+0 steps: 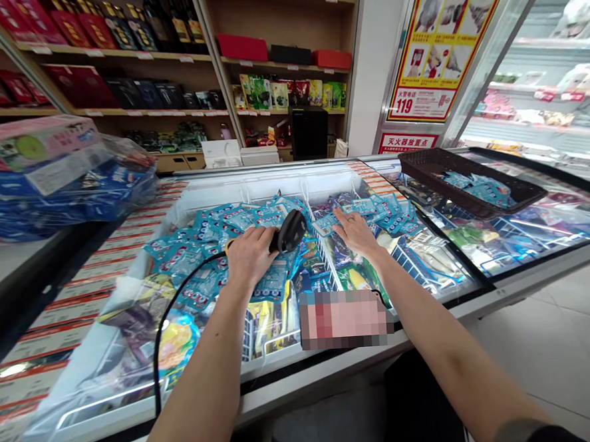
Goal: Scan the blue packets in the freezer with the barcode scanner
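My left hand (pixel 250 257) is wrapped around a black corded barcode scanner (pixel 291 230), whose head points to the right. Its cable loops down the left side of the freezer. To the right, my right hand (pixel 354 231) lies with fingers stretched out over a small blue packet (pixel 326 224), touching its edge. Many similar blue packets (pixel 192 254) are heaped under and left of the scanner on the freezer's glass top. More blue packets (pixel 399 213) lie in an overlapping row beyond my right hand.
A dark brown plastic tray (pixel 523 197) with some blue packets sits at the right. Close to me, a blurred-out flat object (pixel 346 319) rests on the freezer's front edge. Plastic-wrapped boxes (pixel 37 177) are stacked at the left. Shelves (pixel 175 55) of goods stand behind.
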Demonstrator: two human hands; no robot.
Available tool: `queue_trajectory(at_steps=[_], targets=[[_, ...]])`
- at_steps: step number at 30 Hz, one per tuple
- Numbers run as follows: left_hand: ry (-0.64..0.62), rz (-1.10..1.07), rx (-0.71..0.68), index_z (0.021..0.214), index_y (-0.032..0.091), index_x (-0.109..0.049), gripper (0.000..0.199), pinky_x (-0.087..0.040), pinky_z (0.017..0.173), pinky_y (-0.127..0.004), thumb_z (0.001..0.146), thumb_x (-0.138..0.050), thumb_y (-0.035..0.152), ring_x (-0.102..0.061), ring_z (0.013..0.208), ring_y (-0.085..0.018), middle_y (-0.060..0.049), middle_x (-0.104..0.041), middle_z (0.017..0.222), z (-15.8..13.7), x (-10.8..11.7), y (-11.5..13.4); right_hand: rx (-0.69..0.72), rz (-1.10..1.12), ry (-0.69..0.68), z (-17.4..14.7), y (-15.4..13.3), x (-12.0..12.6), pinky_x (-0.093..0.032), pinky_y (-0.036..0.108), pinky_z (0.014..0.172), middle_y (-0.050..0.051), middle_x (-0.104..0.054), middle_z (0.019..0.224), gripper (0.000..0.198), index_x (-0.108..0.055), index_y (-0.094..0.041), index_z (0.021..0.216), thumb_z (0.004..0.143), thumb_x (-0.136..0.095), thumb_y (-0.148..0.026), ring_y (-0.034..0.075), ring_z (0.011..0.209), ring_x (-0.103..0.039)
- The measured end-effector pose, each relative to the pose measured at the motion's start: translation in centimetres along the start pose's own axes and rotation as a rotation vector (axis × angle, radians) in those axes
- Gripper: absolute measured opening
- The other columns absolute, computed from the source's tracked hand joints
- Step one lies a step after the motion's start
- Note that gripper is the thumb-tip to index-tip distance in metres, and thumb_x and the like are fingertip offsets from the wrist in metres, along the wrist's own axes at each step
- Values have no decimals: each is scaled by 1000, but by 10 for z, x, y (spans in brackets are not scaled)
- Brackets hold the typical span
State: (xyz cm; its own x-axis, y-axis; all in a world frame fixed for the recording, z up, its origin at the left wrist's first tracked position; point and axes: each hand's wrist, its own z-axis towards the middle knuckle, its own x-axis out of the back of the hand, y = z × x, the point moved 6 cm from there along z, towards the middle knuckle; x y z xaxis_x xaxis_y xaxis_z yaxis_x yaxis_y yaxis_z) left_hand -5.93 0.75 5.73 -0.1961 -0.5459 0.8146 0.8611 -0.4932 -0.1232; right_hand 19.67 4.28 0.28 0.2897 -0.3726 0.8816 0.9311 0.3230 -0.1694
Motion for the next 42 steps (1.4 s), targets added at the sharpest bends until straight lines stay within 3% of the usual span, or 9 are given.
queue_trajectory(at_steps=[3,8,15,21,26,31,35,39,42], targets=[[-2,17,-14,109,21,-60,30,-42,71,-36,81,-53,29,-58,94,-27,-9,-65,92,0,-1,2,-24,13,-34,1,4,-2,-39,47,96,9,-52,133,55,-39,-20,141,95,-29,-49,29,117,-43],[-16,24,-25,110,21,-59,31,-43,72,-36,81,-52,31,-58,93,-27,-9,-66,93,0,-1,3,-21,34,20,1,8,1,-37,45,99,12,-53,128,59,-44,-19,138,89,-43,-53,29,118,-44],[-33,27,-36,111,21,-59,31,-42,71,-36,82,-51,30,-59,93,-26,-9,-65,92,1,0,6,34,98,-36,2,6,-2,-39,45,94,3,-46,141,61,-35,-28,143,85,-48,-39,28,110,-46],[-53,27,-90,111,20,-58,34,-43,73,-36,79,-56,30,-59,92,-26,-8,-65,94,1,-2,11,-39,79,-54,4,13,-5,-36,43,98,11,-53,127,66,-40,-22,141,80,-56,-38,30,115,-44],[-68,21,-91,113,21,-57,36,-42,71,-36,78,-58,30,-59,94,-27,-8,-65,96,1,-4,13,-114,156,-41,5,21,-8,-37,44,97,10,-57,115,65,-45,-22,136,76,-61,-42,29,109,-50],[-72,28,-87,113,21,-57,35,-42,71,-36,79,-57,31,-59,93,-27,-8,-65,95,1,-4,14,-225,380,61,3,34,-2,-46,36,76,6,-63,91,45,-60,-19,111,76,-59,-47,22,82,-57],[-79,9,-76,113,21,-57,35,-43,72,-37,80,-56,31,-59,94,-27,-9,-65,96,2,-4,14,-277,577,191,1,47,3,-42,29,61,1,-58,70,23,-58,-20,82,76,-56,-42,16,62,-51],[-83,-33,-57,113,21,-58,35,-43,73,-37,81,-54,31,-59,96,-27,-10,-65,97,3,-4,15,-339,714,239,-1,55,1,-38,27,57,-1,-56,66,24,-54,-20,79,71,-59,-42,14,59,-49],[-85,-33,-68,113,21,-58,34,-43,73,-37,81,-54,32,-58,97,-28,-10,-65,97,3,-4,18,-345,692,240,-1,56,0,-35,26,57,-2,-55,65,25,-53,-20,74,69,-62,-43,13,58,-47]])
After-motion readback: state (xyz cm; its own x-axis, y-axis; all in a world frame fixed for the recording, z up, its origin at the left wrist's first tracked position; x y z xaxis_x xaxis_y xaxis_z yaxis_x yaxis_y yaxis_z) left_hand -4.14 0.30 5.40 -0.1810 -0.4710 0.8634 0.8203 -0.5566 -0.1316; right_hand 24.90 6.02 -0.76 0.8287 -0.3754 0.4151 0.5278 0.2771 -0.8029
